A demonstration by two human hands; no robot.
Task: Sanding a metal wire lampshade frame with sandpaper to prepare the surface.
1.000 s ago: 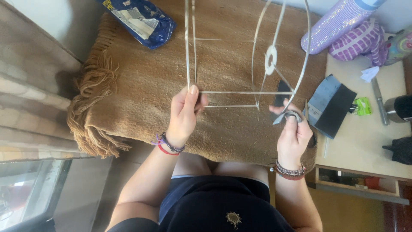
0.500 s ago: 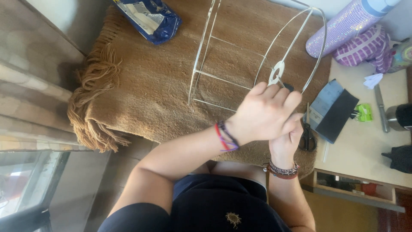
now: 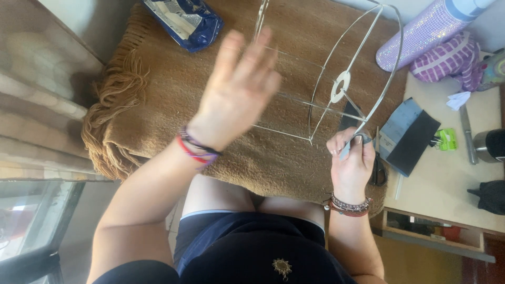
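Wire frame (image 3: 336, 79) pinched in right hand (image 3: 351, 158) fingers; left hand (image 3: 239, 89) fingers spread above it

wire frame (image 3: 336, 79) on blanket (image 3: 158, 121) — table (image 3: 447, 179) right

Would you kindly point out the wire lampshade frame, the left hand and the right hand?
wire lampshade frame (image 3: 341, 87), head view, on its white centre ring.
left hand (image 3: 236, 94), head view, mid-palm.
right hand (image 3: 351, 163), head view, back of the hand.
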